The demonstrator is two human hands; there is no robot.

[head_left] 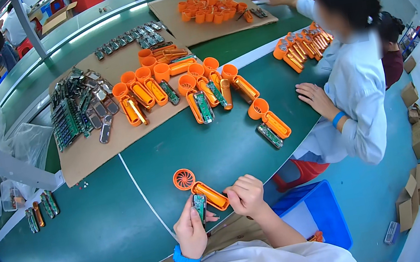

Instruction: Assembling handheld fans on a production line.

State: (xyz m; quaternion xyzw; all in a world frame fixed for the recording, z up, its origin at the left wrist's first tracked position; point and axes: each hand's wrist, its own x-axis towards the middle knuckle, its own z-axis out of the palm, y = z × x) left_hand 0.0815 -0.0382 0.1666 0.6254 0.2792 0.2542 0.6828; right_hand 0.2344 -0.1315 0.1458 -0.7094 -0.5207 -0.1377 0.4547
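Note:
My left hand [191,234], with a blue wristband, grips a small green circuit board [200,206] upright between thumb and fingers. Just behind the board lies an orange fan housing: its round grille head [184,179] points away from me, and its open hollow handle [211,196] slants toward my right hand. My right hand [247,197] is closed, fingers curled, close to the handle's near end. Whatever may be inside those fingers is hidden. More orange housings [275,124] stand farther off, one with a green board [270,136] beside it.
A cardboard sheet [92,159] carries a heap of circuit boards [71,112] and rows of orange housings [144,89]. A co-worker [353,73] sits on the right, one hand on the green table [108,220]. Below the table's edge is a blue bin [327,214].

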